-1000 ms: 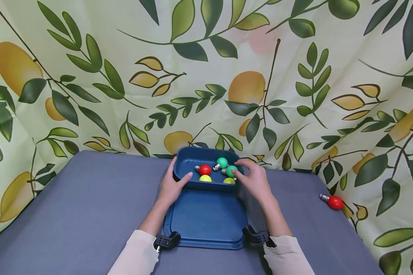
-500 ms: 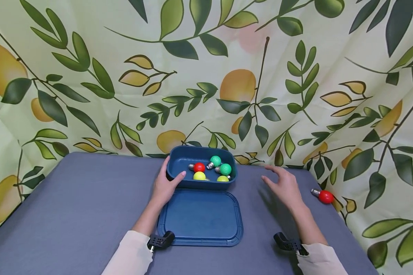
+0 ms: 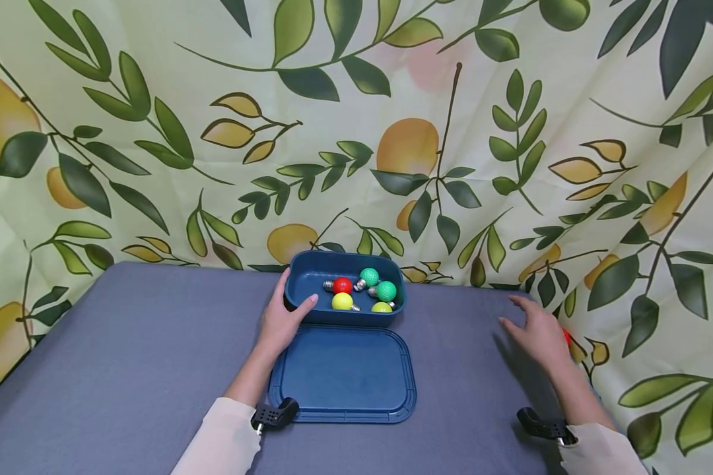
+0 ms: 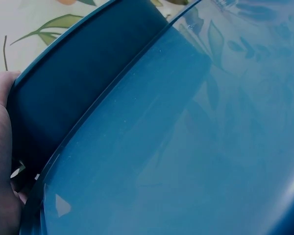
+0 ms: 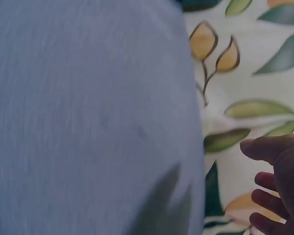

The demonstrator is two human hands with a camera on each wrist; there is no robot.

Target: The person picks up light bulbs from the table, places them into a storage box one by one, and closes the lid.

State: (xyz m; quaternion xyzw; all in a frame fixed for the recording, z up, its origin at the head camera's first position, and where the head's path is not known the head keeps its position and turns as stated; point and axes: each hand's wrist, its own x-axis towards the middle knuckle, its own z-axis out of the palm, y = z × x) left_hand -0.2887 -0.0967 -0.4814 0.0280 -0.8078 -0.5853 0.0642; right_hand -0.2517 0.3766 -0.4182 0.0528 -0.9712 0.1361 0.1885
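My left hand (image 3: 279, 320) grips the left end of a blue plastic box (image 3: 333, 318), its thumb over the front wall. In the left wrist view the thumb (image 4: 0, 112) lies against the box wall (image 4: 88, 73). Inside lie light bulbs: a red bulb (image 3: 342, 285), a green bulb (image 3: 369, 276), another green bulb (image 3: 386, 291), a yellow bulb (image 3: 342, 301) and a second yellow bulb (image 3: 381, 307), partly hidden. Over the table's right side my right hand (image 3: 541, 335) is held with fingers apart, holding nothing. Behind it a red bulb (image 3: 567, 337) is mostly hidden.
A flat blue lid (image 3: 344, 376) lies in front of the box. The grey cloth-covered table (image 3: 125, 369) stretches to both sides. A leaf-and-fruit patterned curtain (image 3: 344, 105) closes off the back and sides, close behind the box and along the table's right edge.
My right hand has left the box, where its fingers were at a green bulb, and moved right toward the lone red bulb. My left hand has stayed on the box. The head view has shifted slightly.
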